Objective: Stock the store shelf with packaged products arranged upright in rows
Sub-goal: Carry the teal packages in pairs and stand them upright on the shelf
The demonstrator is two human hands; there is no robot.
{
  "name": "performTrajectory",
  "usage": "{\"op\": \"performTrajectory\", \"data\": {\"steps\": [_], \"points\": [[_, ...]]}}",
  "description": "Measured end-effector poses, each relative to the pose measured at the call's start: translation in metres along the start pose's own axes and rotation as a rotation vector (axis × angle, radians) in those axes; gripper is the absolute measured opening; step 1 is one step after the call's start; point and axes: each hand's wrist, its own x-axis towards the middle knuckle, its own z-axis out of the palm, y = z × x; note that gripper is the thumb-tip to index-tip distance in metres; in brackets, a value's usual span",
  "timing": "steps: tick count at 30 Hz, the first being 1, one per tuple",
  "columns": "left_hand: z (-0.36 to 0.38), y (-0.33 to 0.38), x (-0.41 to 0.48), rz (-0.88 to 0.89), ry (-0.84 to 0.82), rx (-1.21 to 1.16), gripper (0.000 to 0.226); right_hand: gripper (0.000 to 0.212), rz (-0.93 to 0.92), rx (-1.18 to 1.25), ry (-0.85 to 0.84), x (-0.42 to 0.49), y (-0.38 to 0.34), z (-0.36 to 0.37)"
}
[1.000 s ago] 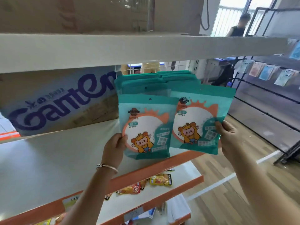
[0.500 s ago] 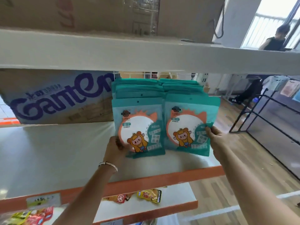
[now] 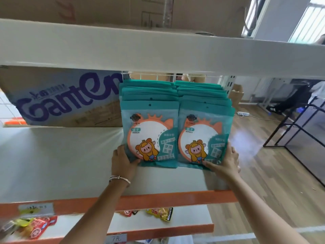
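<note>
White shelf [image 3: 52, 164], two upright pack rows [image 3: 149, 90] right of box [image 3: 61, 103], left hand [image 3: 123, 161] gripping left front pack [image 3: 151, 124], right hand [image 3: 226, 161] gripping right front pack [image 3: 204, 127]

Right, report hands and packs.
Left hand grips left front pack, right hand grips right front pack. Both upright on shelf, heading two rows. Ganten box clear, left.

rear packets [image 3: 149, 90] mostly hidden; price label [image 3: 36, 208] writing blurred, unreadable.
</note>
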Motion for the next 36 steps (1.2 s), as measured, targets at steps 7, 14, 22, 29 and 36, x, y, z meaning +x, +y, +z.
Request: {"op": "performTrajectory", "data": {"steps": [7, 14, 22, 29, 36], "points": [[0.007, 0.007, 0.01, -0.047, 0.05, 0.029, 0.068, 0.112, -0.047, -0.015, 0.071, 0.016, -0.009, 0.008], [0.008, 0.005, 0.013, -0.03, 0.071, 0.008, 0.07, 0.101, 0.008, 0.018, 0.066, 0.017, -0.01, 0.016], [0.003, 0.009, 0.005, 0.008, 0.088, -0.139, 0.07, 0.043, -0.03, 0.107, 0.221, -0.007, -0.031, 0.022], [-0.001, 0.013, 0.003, 0.003, 0.083, -0.174, 0.073, 0.018, -0.373, -0.035, -0.157, -0.03, -0.073, 0.05], [-0.007, 0.006, 0.014, 0.071, 0.036, -0.123, 0.073, 0.022, -0.394, -0.098, -0.307, -0.048, -0.128, 0.063]]}}
